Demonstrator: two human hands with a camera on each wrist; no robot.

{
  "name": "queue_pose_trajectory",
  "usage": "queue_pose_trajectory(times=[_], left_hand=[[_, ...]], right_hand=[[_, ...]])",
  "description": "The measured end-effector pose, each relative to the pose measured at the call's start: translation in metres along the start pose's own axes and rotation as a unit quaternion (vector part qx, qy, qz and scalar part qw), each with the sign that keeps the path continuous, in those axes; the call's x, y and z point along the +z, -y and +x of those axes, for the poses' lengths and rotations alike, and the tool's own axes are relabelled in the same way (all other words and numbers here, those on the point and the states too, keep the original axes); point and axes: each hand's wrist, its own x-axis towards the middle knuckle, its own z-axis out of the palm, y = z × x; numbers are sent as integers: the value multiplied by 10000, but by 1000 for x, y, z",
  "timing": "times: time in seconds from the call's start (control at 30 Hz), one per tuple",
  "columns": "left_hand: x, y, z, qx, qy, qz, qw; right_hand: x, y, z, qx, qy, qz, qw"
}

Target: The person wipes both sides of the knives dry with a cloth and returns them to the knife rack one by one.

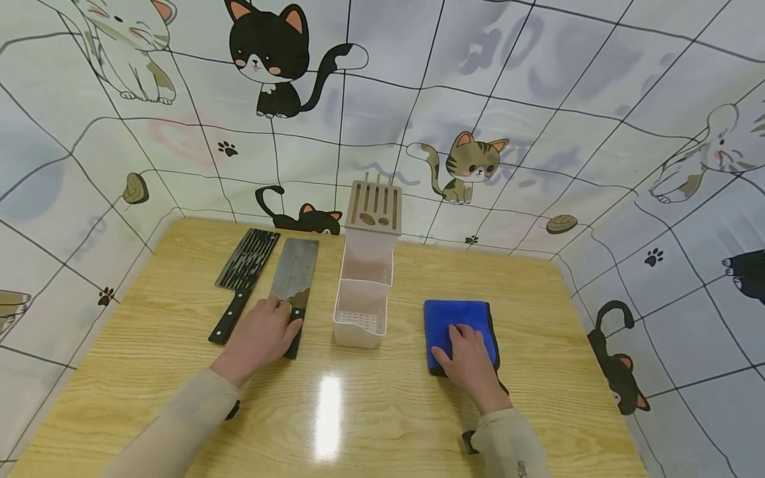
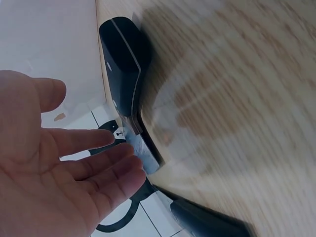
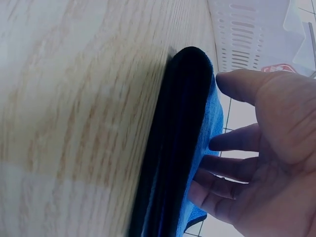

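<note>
on the near side of the rack [image 1: 357,336], a person's pale sleeves [image 1: 179,421] reach over the wooden table [image 1: 382,425]. right of the rack, the right hand [image 1: 471,362] is loose, its fingers nearly straight and touching the cloth [image 1: 439,325], which is blue, folded in layers and edged in black. left of the rack, the left hand [image 1: 259,335] is relaxed and wide, gripping nothing, its fingers by the handle of the cleaver [image 1: 297,265]; whether they touch it i cannot tell. the cleaver lies just beside the rack, handle toward the person. the streaked knife [image 1: 251,259] lies farther left of the rack. behind the rack, cats decorate the wall [image 1: 382,99].
</note>
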Motion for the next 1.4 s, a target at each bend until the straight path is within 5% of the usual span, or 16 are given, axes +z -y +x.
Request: queue_pose_trajectory(times=[0.23, 0.57, 1.07, 1.4], left_hand=[[4, -4, 4, -22, 4, 142, 9999], [14, -7, 9, -50, 150, 399, 9991], [23, -16, 17, -789, 505, 393, 9948], [23, -20, 24, -1355, 1010, -339, 9850]], right_hand=[[-2, 0, 2, -11, 118, -126, 9999], [1, 8, 3, -219, -281, -485, 9982], [12, 29, 12, -15, -834, -1181, 9895], [11, 31, 15, -460, -1129, -1707, 9778]])
